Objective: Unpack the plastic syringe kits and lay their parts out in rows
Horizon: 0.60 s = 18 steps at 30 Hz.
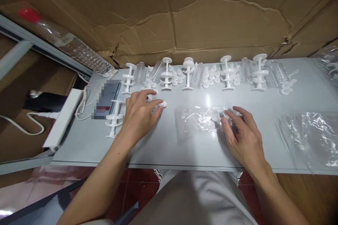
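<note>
My left hand [139, 112] reaches over small white plastic pieces, its thumb and forefinger apart. One round white piece [163, 104] lies at the thumb tip; others are partly hidden under the fingers. My right hand [244, 133] has thumb and forefinger pinched at the right part of a clear plastic bag [195, 121], which lies flat on the grey table [169, 151]. A small white piece [216, 118] shows at the bag beside those fingertips; whether it is inside, I cannot tell. Left of my left hand stands a white spool-like plunger part [114, 121].
Along the back are several white plunger parts [167, 75], clear ribbed tubes [198, 75] and small white pieces [211, 76]. More clear bags [314, 137] lie right. At left are a phone [107, 98], a power strip [64, 117] and a red-capped bottle [76, 49]. Cardboard [211, 24] stands behind.
</note>
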Each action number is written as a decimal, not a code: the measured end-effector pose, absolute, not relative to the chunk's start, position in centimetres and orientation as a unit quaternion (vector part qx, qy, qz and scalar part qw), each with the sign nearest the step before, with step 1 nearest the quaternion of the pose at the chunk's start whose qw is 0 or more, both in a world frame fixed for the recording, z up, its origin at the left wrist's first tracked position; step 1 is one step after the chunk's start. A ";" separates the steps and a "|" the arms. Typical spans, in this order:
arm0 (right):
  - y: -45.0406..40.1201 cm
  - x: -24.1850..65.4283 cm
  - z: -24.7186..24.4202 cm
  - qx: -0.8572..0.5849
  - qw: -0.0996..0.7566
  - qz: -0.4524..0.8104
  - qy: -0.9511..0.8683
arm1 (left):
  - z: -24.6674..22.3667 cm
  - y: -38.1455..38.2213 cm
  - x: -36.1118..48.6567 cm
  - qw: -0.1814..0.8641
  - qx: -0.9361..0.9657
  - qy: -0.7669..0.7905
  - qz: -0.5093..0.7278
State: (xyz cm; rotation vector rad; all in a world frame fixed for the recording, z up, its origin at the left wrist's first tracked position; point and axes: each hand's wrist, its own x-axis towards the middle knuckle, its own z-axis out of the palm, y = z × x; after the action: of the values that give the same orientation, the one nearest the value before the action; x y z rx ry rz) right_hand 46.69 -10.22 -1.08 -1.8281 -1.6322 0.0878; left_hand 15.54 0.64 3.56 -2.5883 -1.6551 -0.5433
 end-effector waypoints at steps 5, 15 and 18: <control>-10.6 47.5 -0.3 -0.719 0.351 0.031 -0.600 | 3.6 0.7 15.8 0.049 -0.832 -0.537 -0.129; -10.4 47.8 -0.9 -0.719 0.337 0.029 -0.607 | 5.3 -3.4 20.9 -0.318 -0.838 -0.409 -0.171; -10.3 47.9 -1.5 -0.709 0.339 0.021 -0.618 | 4.4 -2.8 21.8 -0.334 -0.819 -0.425 -0.191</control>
State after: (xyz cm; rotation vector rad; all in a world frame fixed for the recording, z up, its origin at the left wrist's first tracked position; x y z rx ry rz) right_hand 47.93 -10.29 -1.49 -1.8471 -1.6099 0.0536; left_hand 21.78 -2.80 4.41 -3.3216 -1.7248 -0.7748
